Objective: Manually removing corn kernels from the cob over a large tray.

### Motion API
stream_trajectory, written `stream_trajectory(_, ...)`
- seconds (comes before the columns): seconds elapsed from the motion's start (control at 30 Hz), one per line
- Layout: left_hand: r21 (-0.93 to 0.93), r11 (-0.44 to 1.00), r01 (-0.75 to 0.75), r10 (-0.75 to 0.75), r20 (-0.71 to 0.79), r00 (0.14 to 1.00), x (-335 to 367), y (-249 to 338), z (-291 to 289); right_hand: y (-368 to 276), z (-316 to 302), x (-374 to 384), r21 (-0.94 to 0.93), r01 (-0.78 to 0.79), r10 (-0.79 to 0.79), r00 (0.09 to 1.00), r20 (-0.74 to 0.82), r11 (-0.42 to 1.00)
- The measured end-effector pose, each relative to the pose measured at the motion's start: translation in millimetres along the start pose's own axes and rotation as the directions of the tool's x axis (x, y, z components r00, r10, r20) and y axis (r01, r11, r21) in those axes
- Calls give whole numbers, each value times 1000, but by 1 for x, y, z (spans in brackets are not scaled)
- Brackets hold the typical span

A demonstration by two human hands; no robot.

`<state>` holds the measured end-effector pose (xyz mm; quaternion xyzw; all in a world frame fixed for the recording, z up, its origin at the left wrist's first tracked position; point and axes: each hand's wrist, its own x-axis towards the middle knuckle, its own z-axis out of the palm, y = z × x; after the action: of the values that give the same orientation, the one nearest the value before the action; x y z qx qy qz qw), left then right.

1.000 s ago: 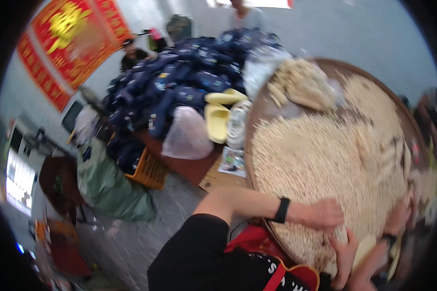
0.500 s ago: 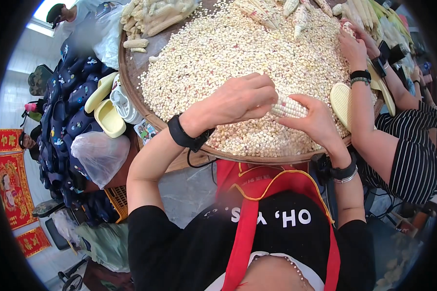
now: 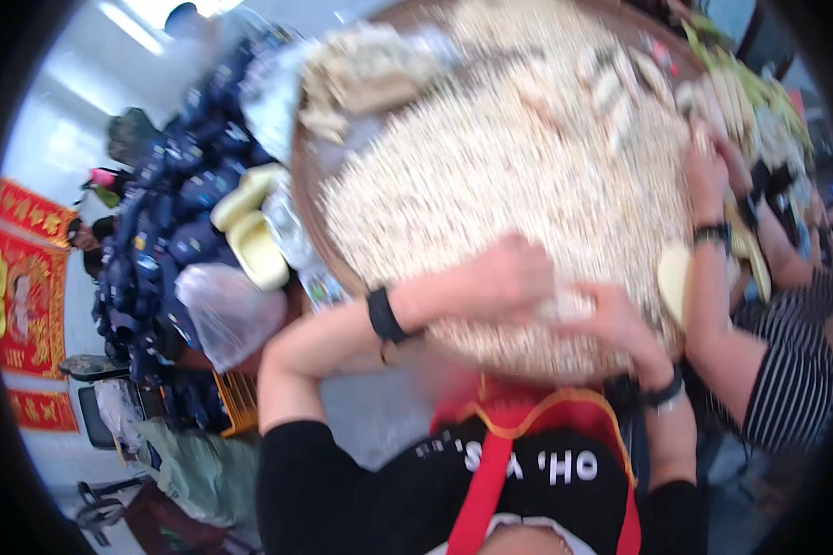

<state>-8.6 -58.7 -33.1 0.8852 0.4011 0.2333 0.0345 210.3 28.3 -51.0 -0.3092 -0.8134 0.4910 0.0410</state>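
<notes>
My right hand [image 3: 613, 319] holds a pale ear of corn [image 3: 567, 306] above the near part of a big round tray [image 3: 307, 199]. Against the ear's left end, my left hand [image 3: 504, 277] is closed, its fingers curled over; motion blur hides the exact contact. Loose whitish corn kernels [image 3: 453, 199] cover much of the tray beneath both hands. Several whole ears [image 3: 611, 92] lie on the kernels toward the far right.
Bare cobs [image 3: 370, 74] are heaped at the tray's far left. Another person's hands [image 3: 708, 171] work at the right edge, near a pale yellow slipper sole [image 3: 674, 282]. To the left are dark blue clogs [image 3: 171, 199], yellow slippers [image 3: 259, 250] and a clear plastic bag [image 3: 230, 310].
The whole view has shifted and blurred, with the scene lying farther right and lower. Both my hands stay together at the ear of corn.
</notes>
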Motion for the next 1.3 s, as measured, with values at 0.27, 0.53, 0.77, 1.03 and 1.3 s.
stream_trajectory(0.27,-95,924,371,-383,-204,901,-25,-10,-12,-23,-26,-5,433,-11,105,975,-194,901)
stream_trajectory(0.53,-350,858,377,-501,-404,765,12,-4,-45,-43,-33,9,316,58,42,953,-299,947)
stream_trajectory(0.77,-385,882,271,-410,-346,844,36,15,-23,-30,-24,-3,400,144,-42,967,-252,905)
stream_trajectory(1.03,-337,907,253,-343,-245,907,29,23,-20,-22,-17,-18,331,106,-24,970,-242,938)
stream_trajectory(1.3,-407,871,274,-372,-186,909,26,20,-17,-21,-16,-16,233,46,-4,984,-179,971)
